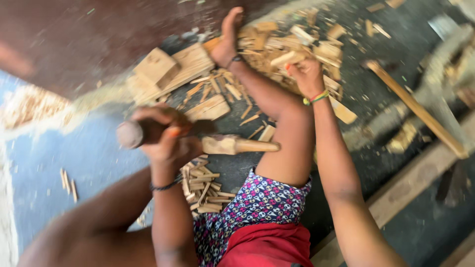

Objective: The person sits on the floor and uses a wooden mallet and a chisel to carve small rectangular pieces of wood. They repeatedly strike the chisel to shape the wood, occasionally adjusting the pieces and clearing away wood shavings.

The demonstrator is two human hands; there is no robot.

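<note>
My left hand [166,138] is closed around a thick round tool handle [130,134], held sideways above the floor; the tool's working end is blurred and dark. Just right of that hand, beside my bent knee, a wooden mallet-like club [237,145] lies on the floor. My right hand [308,76] reaches forward into a heap of split wood pieces [316,47] and grips one pale wood piece [287,58]. My bare foot [228,34] rests against the left side of that heap.
A stack of thin split sticks [200,190] lies by my thigh. Wooden blocks and a bundle of slats [163,69] sit at the upper left. A long wooden slat [415,109] and a plank [410,185] lie to the right. Chips litter the dark floor.
</note>
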